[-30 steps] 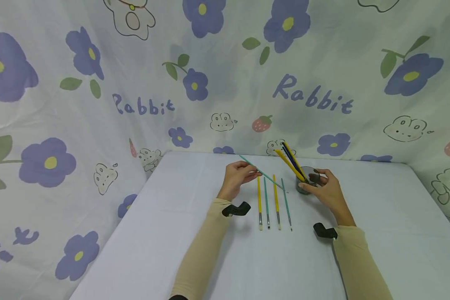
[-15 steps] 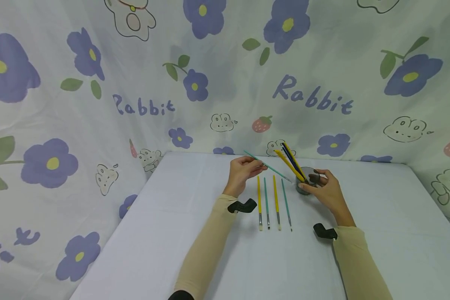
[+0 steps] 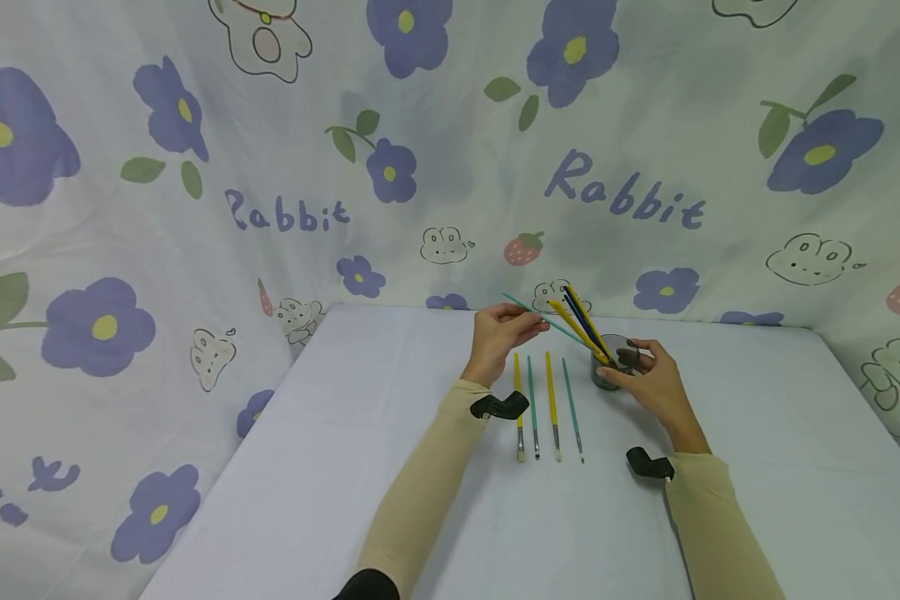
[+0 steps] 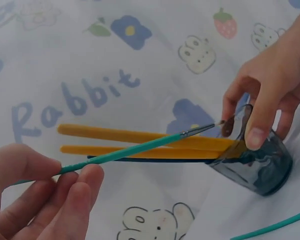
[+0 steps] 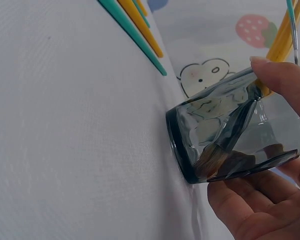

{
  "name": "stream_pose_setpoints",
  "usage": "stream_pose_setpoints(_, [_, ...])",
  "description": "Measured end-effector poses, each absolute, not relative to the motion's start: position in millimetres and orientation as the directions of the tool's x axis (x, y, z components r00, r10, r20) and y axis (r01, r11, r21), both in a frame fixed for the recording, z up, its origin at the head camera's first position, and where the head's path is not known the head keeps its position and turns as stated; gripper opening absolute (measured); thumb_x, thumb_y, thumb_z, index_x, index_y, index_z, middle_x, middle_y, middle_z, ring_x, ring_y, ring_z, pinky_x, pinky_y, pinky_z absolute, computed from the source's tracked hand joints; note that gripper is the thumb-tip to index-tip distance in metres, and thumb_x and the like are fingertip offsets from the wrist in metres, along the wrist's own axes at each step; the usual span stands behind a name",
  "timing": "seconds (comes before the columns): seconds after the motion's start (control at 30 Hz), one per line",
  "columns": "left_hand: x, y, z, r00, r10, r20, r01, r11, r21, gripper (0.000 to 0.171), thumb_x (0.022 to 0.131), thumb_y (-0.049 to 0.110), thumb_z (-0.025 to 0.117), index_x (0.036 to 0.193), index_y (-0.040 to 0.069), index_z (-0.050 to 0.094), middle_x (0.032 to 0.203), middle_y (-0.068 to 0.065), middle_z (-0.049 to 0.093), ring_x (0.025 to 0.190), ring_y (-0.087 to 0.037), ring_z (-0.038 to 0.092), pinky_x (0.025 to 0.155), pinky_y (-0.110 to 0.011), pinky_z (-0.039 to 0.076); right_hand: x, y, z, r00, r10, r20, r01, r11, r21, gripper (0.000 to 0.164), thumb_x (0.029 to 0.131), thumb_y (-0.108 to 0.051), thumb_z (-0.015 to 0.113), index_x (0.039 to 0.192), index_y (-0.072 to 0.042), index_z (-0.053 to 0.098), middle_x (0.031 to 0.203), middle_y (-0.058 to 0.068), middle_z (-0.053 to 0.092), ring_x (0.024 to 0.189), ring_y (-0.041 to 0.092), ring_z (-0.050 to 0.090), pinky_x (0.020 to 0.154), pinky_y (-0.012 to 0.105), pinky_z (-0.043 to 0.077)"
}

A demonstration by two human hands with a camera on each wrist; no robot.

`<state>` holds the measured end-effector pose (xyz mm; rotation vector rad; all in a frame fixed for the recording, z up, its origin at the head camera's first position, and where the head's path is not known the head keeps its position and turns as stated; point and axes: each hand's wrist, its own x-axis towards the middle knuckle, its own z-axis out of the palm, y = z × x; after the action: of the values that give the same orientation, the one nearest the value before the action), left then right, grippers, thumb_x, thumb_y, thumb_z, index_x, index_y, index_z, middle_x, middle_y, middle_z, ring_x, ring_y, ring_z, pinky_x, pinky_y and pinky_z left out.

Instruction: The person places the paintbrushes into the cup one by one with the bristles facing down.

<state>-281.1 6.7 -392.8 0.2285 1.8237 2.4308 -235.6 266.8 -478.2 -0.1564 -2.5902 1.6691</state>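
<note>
Teal brush going into the glass, other hand bracing it

The left hand (image 3: 504,329) is pinching a teal brush (image 4: 140,148) by the handle, bristle tip sitting right at the rim of the glass cup (image 5: 230,135). The right hand (image 3: 645,379) is curling round the cup on the table (image 3: 360,467), probably so it isn't tipping with the yellow brushes (image 3: 576,327) leaning out. Four loose brushes (image 3: 547,404) are lying in a row between the hands.

Soft, even light falls from above, casting faint shadows on the worktop (image 3: 390,467); head view bends at the edges, wrist close-ups slightly blurred.
</note>
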Motion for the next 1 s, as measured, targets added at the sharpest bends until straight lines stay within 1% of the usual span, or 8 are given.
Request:
stream_pose_setpoints(0.1, [-282.2,10.1,-392.1,-0.985,0.159,0.062,0.015,-0.285,0.959,0.014,0.092,-0.004,0.071,0.104,-0.010,0.068,0.080,-0.005,0.076,0.073,-0.013,0.078,0.084,-0.033,0.066,-235.5,266.9,-478.5,-0.993,0.117,-0.008,0.055,0.412,-0.909,0.100,0.083,-0.048,0.085,0.156,-0.005,0.033,0.149,0.024,0.057,0.144,0.042,0.050,0.115,0.060,0.045])
stream_pose_setpoints(0.27, [-284.1,14.5,-391.0,-0.986,0.159,0.059,0.010,-0.290,0.957,0.015,0.092,-0.005,0.071,0.106,-0.010,0.068,0.084,-0.006,0.074,0.073,-0.014,0.077,0.089,-0.037,0.065,-236.0,267.0,-479.5,-0.993,0.118,0.002,0.046,0.405,-0.913,0.099,0.083,-0.047,0.086,0.155,-0.004,0.034,0.148,0.024,0.057,0.144,0.042,0.050,0.115,0.059,0.046])
stream_pose_setpoints(0.43, [-286.0,21.2,-390.2,-0.983,0.169,0.075,0.025,-0.279,0.960,0.016,0.093,-0.004,0.072,0.107,-0.009,0.069,0.088,-0.007,0.074,0.075,-0.014,0.077,0.088,-0.035,0.066,-235.2,266.5,-478.4,-0.993,0.119,0.001,0.048,0.410,-0.911,0.098,0.084,-0.047,0.085,0.155,-0.005,0.034,0.148,0.024,0.058,0.143,0.041,0.052,0.112,0.056,0.048])
stream_pose_setpoints(0.6, [-283.8,29.3,-389.0,-0.980,0.171,0.097,0.049,-0.265,0.963,0.015,0.093,-0.004,0.071,0.106,-0.010,0.068,0.086,-0.006,0.072,0.074,-0.013,0.077,0.088,-0.034,0.066,-234.0,264.5,-476.5,-0.991,0.129,-0.018,0.070,0.414,-0.907,0.099,0.084,-0.048,0.085,0.157,-0.006,0.033,0.147,0.024,0.058,0.139,0.039,0.056,0.109,0.051,0.049])
stream_pose_setpoints(0.87, [-281.3,40.2,-392.4,-0.982,0.151,0.115,0.082,-0.212,0.974,0.014,0.091,-0.003,0.073,0.104,-0.009,0.070,0.089,-0.013,0.074,0.080,-0.020,0.079,0.086,-0.032,0.066,-234.7,264.3,-475.5,-0.990,0.137,-0.027,0.082,0.414,-0.906,0.099,0.083,-0.049,0.085,0.157,-0.008,0.033,0.146,0.026,0.058,0.137,0.040,0.057,0.108,0.051,0.049])
stream_pose_setpoints(1.0, [-282.7,44.5,-395.0,-0.979,0.157,0.127,0.093,-0.204,0.974,0.013,0.090,-0.004,0.074,0.102,-0.009,0.070,0.088,-0.013,0.073,0.079,-0.018,0.078,0.087,-0.034,0.066,-235.3,265.4,-476.2,-0.991,0.134,-0.023,0.077,0.415,-0.907,0.098,0.084,-0.049,0.085,0.156,-0.007,0.033,0.145,0.026,0.059,0.135,0.039,0.058,0.107,0.048,0.050])
